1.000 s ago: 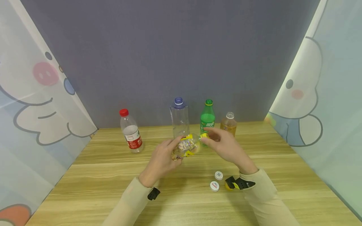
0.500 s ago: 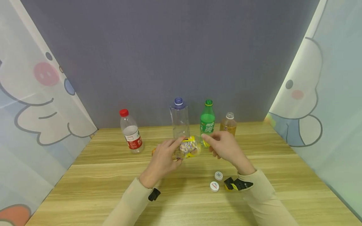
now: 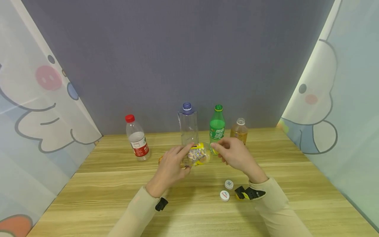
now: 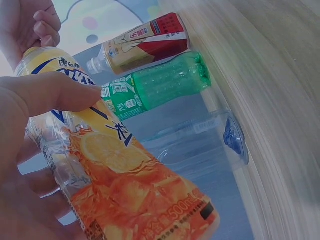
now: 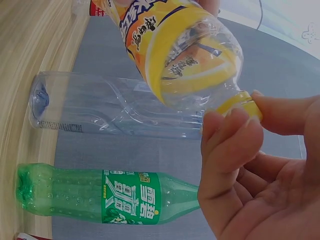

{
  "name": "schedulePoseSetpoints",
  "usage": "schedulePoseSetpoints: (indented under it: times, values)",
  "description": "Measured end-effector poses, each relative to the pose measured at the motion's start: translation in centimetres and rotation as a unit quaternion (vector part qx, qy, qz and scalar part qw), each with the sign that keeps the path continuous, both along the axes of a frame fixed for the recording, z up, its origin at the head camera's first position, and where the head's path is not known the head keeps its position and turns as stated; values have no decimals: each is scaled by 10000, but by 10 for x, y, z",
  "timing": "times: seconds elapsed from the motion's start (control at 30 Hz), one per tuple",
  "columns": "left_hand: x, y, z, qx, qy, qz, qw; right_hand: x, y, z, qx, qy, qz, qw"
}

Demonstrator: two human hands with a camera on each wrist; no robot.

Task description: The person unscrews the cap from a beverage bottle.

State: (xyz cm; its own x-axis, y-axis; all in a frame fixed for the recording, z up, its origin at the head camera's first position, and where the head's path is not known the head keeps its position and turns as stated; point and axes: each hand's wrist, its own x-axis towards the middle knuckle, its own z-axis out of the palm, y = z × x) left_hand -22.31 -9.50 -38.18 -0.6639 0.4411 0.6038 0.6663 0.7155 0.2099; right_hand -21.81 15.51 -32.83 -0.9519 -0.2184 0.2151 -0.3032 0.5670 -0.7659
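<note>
My left hand [image 3: 171, 164] grips the body of a clear drink bottle [image 3: 199, 154] with a yellow and orange fruit label. The bottle lies nearly sideways above the table, its neck pointing right. In the left wrist view its label [image 4: 125, 170] shows lemon slices on orange. My right hand [image 3: 235, 154] pinches the yellow cap [image 5: 239, 101] at the bottle's neck between thumb and fingers. The clear part of the bottle below the neck looks empty in the right wrist view.
Behind the hands stand a clear bottle [image 3: 188, 126] with a violet neck, a green bottle [image 3: 217, 125] and an amber-labelled bottle [image 3: 239, 131], all uncapped. A red-capped bottle [image 3: 139, 144] stands left. Two white caps [image 3: 229, 184] lie near the right wrist, a yellow piece partly hidden beside them.
Over the last second the bottle's neck end has dipped slightly and the right hand has moved a little lower with it. Almost nothing differs from half a second ago.
</note>
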Motion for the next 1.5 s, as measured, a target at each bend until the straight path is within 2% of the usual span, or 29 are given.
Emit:
schedulePoseSetpoints:
  times: [0.37, 0.67, 0.97, 1.17, 1.33, 1.5]
  values:
    - [-1, -1, -1, 17, -71, -12, 10000, 0, 1, 0, -5, 96, 179, 9998]
    - [-1, -2, -2, 85, -302, 7, 9995, 1, 1, -1, -4, 443, 356, 9984]
    - [0, -2, 0, 102, -411, 61, 9991, 2, 0, 0, 203, 814, 320, 9960]
    - [-1, -2, -1, 116, -393, 74, 9991, 2, -2, -2, 13, 994, 379, 9943]
    - [-3, -3, -2, 116, -316, 37, 9994, -1, -3, -2, -54, 849, 234, 9961]
    - [-3, -3, -2, 129, -326, 38, 9994, -2, -3, -2, 91, 647, -157, 9977]
